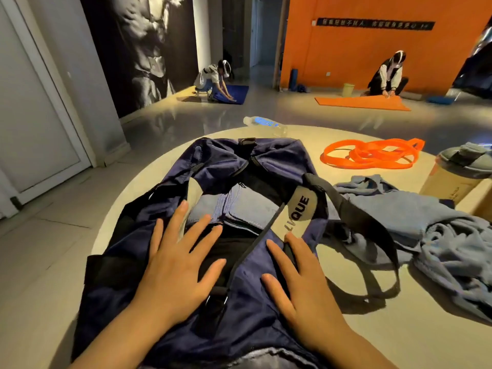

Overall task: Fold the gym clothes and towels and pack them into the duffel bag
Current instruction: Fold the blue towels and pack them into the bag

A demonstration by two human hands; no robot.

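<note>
On the round table [332, 342] both hands, left hand [175, 265] and right hand [300, 286], press flat, fingers spread, holding nothing, on the half-packed duffel bag [170, 310]; next, likely fold the blue towels [431, 230] at the right edge.

— Bag status?
— Navy duffel bag [255, 310] lies unzipped on the round table [372, 342]; folded blue cloth [239, 206] sits inside.
— Hands?
— Left hand [175, 265] and right hand [300, 288] lie flat, fingers spread, on the bag.

Dim warm light (glossy floor [202, 121] glare), edges bowed.
</note>
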